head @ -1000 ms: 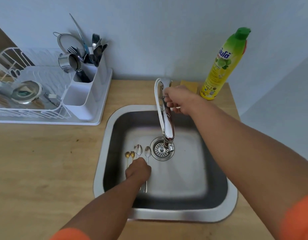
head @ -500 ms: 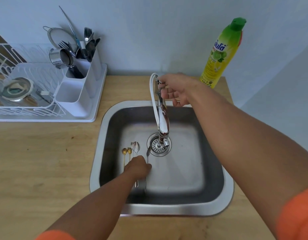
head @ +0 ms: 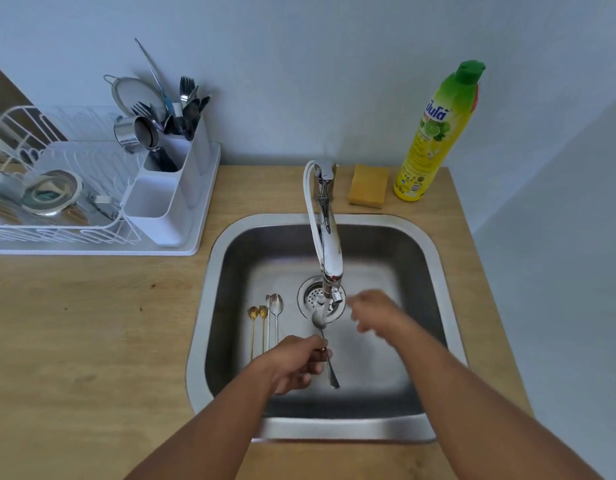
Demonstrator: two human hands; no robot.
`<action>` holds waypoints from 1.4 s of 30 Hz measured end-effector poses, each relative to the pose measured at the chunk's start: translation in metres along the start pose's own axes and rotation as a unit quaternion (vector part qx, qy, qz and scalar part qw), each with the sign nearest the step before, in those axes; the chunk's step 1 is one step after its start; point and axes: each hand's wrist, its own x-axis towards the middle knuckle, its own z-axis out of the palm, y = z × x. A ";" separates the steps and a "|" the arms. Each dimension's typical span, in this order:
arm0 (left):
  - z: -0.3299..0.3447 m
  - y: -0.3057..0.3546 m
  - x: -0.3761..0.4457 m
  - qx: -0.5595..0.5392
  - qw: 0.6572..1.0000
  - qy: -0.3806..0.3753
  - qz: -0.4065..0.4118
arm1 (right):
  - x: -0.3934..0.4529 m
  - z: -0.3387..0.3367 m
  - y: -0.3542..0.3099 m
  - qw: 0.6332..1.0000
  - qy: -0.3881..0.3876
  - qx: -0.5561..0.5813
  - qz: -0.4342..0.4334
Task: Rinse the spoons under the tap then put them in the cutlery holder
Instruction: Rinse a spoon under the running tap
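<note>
Wooden counter (head: 91, 341), steel sink (head: 334, 429). My left hand (head: 292, 362) pinches slim silver spoon (head: 325, 344), bowl under chrome tap (head: 329, 244) stream. My right hand (head: 372, 311) blurred, grip unclear. Four spoons (head: 265, 323) lie on sink floor. White cutlery holder (head: 171, 188) holds forks, dark utensils.

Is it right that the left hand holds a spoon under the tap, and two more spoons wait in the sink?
Not quite. The head view shows the left hand holding a spoon under the tap, but four spoons wait in the sink.
</note>
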 end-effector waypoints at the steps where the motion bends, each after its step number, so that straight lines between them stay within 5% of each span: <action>1: 0.001 -0.002 -0.001 -0.005 1.000 -0.010 0.003 | -0.003 0.014 0.010 0.999 -0.044 -0.011 0.026; 4: 0.003 -0.009 -0.002 -0.010 1.000 -0.026 0.013 | -0.012 0.041 0.025 0.989 -0.127 0.040 0.069; 9: 0.005 -0.016 -0.007 0.012 0.999 -0.024 0.035 | -0.012 0.049 0.019 0.984 -0.108 0.131 0.054; 17: 0.001 0.017 0.011 0.078 0.970 0.136 0.185 | -0.008 0.050 0.013 0.993 -0.058 0.101 0.004; 26: 0.023 0.025 0.042 0.010 0.947 0.240 0.212 | -0.012 0.057 0.023 0.996 -0.043 0.059 -0.045; 35: 0.025 0.010 0.040 -0.130 0.963 0.139 0.190 | -0.011 0.061 0.032 0.993 0.016 0.106 -0.055; 42: 0.021 0.012 0.038 -0.128 0.962 0.165 0.175 | -0.016 0.064 0.044 0.987 0.010 0.135 -0.082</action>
